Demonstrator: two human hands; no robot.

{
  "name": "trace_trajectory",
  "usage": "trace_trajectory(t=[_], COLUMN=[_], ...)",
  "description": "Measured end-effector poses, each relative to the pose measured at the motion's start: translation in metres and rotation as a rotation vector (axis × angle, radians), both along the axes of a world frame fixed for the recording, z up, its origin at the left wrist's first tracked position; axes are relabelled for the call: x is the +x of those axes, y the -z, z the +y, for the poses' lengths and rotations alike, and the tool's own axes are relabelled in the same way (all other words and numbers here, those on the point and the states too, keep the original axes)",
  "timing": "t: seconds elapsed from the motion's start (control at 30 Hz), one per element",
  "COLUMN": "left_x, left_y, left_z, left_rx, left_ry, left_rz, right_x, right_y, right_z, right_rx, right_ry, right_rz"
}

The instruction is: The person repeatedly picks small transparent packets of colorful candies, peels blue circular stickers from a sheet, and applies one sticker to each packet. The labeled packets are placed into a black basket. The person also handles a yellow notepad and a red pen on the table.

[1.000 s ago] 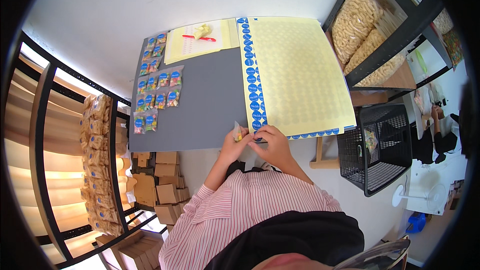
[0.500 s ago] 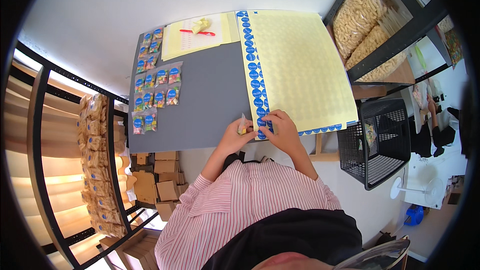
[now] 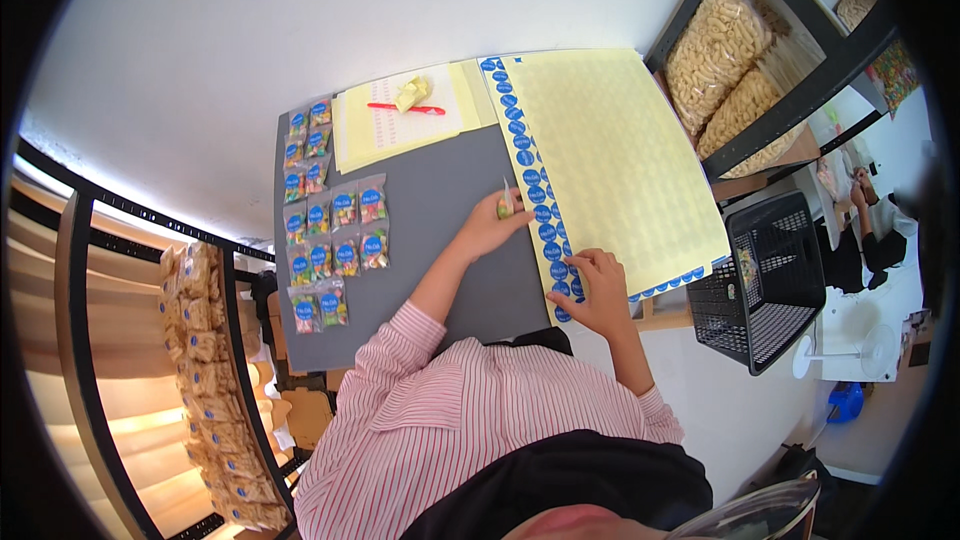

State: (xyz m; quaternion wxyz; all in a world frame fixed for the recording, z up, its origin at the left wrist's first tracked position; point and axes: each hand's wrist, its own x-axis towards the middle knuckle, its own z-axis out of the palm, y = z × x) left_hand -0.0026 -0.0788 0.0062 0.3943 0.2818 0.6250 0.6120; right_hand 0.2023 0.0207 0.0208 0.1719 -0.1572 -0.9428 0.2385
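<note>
My left hand point(image 3: 490, 228) is closed on a small clear bag point(image 3: 506, 204) with colourful bits inside, just left of the sticker sheet. My right hand point(image 3: 600, 292) rests at the lower left part of the large pale yellow sticker sheet point(image 3: 630, 160). Its thumb and index finger are apart over the round blue stickers point(image 3: 558, 270) along the sheet's left side. Similar small bags with blue round labels point(image 3: 345, 208) lie in rows at the left of the grey table point(image 3: 440, 190).
Yellow-backed papers point(image 3: 350, 130) with a red pen point(image 3: 430, 110) and a crumpled yellow piece point(image 3: 411, 93) lie at the back. Right of the table are a black plastic basket point(image 3: 735, 315) and a shelf with large bags of puffed snacks point(image 3: 720, 45). Packed bags point(image 3: 205, 370) hang at left.
My left hand has moved away from my right, farther up the table with the bag. My right hand's thumb and index finger have spread over the stickers. The view has shifted slightly.
</note>
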Motion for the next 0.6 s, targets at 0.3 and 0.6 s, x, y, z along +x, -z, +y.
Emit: trace_trajectory(t=[0.3,0.6], left_x=[-0.127,-0.205], left_y=[0.026,0.048], left_z=[0.082,0.143], left_rx=[-0.141,0.083], left_ry=[-0.135,-0.555], left_rz=[0.248,0.123], right_x=[-0.025,-0.189], right_y=[-0.017,-0.042], right_z=[0.036,0.143], right_rx=[-0.259,-0.259], right_ry=[-0.079,-0.431], right_rz=[-0.328,-0.201])
